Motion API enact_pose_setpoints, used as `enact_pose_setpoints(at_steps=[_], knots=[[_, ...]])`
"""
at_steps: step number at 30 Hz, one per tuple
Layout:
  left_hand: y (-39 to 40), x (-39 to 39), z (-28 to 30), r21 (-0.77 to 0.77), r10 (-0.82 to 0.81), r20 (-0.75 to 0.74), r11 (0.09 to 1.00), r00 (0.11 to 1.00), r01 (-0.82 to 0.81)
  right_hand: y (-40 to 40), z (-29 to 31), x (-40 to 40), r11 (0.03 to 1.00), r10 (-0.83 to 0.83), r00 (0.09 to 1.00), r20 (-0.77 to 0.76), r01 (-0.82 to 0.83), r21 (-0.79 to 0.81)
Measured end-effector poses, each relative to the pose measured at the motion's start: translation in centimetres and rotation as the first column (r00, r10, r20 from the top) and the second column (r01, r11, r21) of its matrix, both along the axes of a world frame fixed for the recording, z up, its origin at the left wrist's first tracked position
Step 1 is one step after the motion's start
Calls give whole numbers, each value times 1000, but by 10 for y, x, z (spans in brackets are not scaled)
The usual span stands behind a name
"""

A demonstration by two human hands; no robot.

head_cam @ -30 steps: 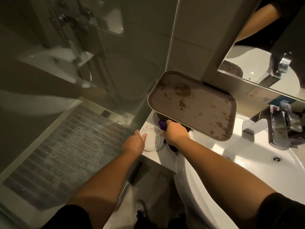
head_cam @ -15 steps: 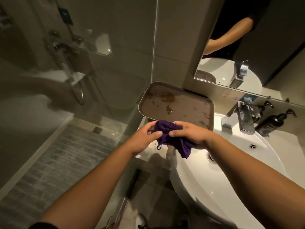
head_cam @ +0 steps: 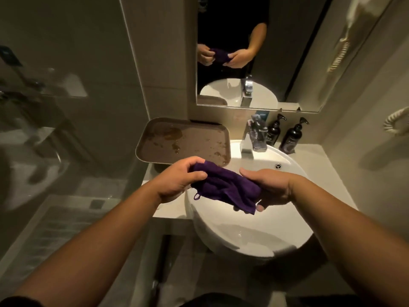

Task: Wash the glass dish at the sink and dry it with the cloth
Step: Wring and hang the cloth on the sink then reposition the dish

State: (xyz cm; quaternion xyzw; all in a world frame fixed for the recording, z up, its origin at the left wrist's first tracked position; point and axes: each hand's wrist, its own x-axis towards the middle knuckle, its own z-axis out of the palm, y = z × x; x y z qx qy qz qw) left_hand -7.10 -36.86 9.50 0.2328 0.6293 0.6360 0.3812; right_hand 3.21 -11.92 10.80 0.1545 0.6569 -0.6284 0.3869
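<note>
A purple cloth (head_cam: 225, 187) is bunched between both hands above the left part of the white sink (head_cam: 243, 242). My left hand (head_cam: 177, 180) pinches its left end with curled fingers. From the right, my right hand (head_cam: 272, 187) holds the cloth with the thumb on top and fingers underneath. The glass dish is not visible; I cannot tell whether it lies inside the cloth. The mirror (head_cam: 298, 52) reflects both hands on the cloth.
A wet brown tray (head_cam: 183, 140) rests on the counter, left of the chrome faucet (head_cam: 254, 138). Two dark pump bottles (head_cam: 292, 136) stand behind the sink on the right. A glass shower panel (head_cam: 66, 107) closes off the left side.
One second ago my left hand held the glass dish on the counter while my right hand took the cloth. Both hands have since brought the cloth over the sink, and the view swung right.
</note>
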Motion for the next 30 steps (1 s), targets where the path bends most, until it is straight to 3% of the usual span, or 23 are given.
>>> enact_pose_setpoints(at_steps=[5, 9, 12, 14, 16, 22, 30], knots=[[33, 42, 10, -139, -158, -186, 981, 970, 133, 35, -1, 51, 992, 43, 998, -35, -39, 120], [61, 87, 10, -219, -254, -250, 955, 935, 201, 68, -11, 95, 990, 54, 997, -60, -45, 136], [73, 118, 2, -282, -315, -304, 931, 899, 231, 81, -9, 118, 979, 9, 986, -168, 26, 203], [74, 132, -5, -332, -336, -325, 916, 884, 226, 82, 0, 130, 934, 121, 952, -280, -14, 356], [71, 142, -11, -328, -352, -280, 909, 893, 256, 77, 7, 140, 893, 205, 908, -366, -20, 450], [70, 157, -10, -289, -325, 37, 902, 945, 322, 54, 23, 159, 838, 361, 794, -489, -46, 544], [65, 148, -22, -325, -453, 83, 830, 887, 454, 25, 41, 160, 772, 540, 718, -440, -213, 599]])
